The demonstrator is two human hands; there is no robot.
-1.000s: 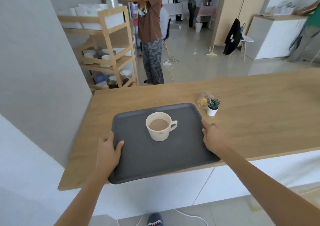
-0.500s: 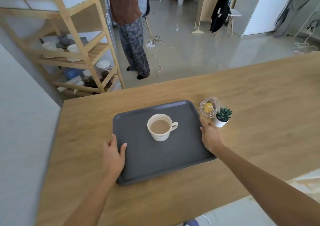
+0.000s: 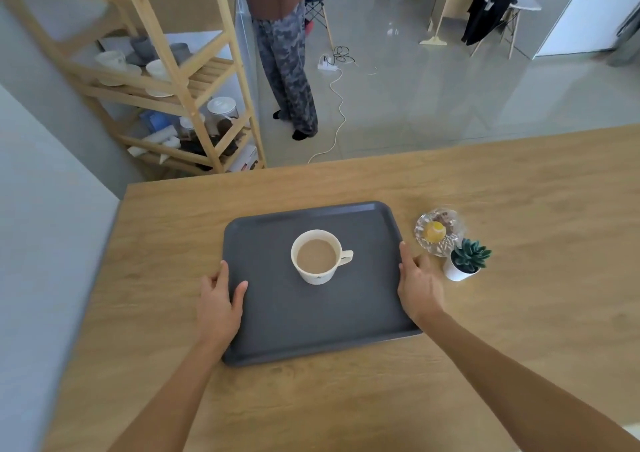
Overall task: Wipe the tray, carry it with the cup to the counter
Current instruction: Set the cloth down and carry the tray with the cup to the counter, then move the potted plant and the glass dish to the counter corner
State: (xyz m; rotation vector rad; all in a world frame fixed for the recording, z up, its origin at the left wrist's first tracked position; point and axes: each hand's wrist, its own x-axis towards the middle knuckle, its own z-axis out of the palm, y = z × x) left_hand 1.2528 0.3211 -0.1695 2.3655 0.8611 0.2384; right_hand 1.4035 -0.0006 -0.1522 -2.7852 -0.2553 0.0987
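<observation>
1. The wooden counter carries the grey tray; a wooden shelf stands beyond it.
2. The left hand and right hand each close their grip on a tray side edge, thumbs on top.
3. Between both grips, the cup holds a light-brown drink.
4. Just right of the right grip: glass dish, potted plant.
</observation>
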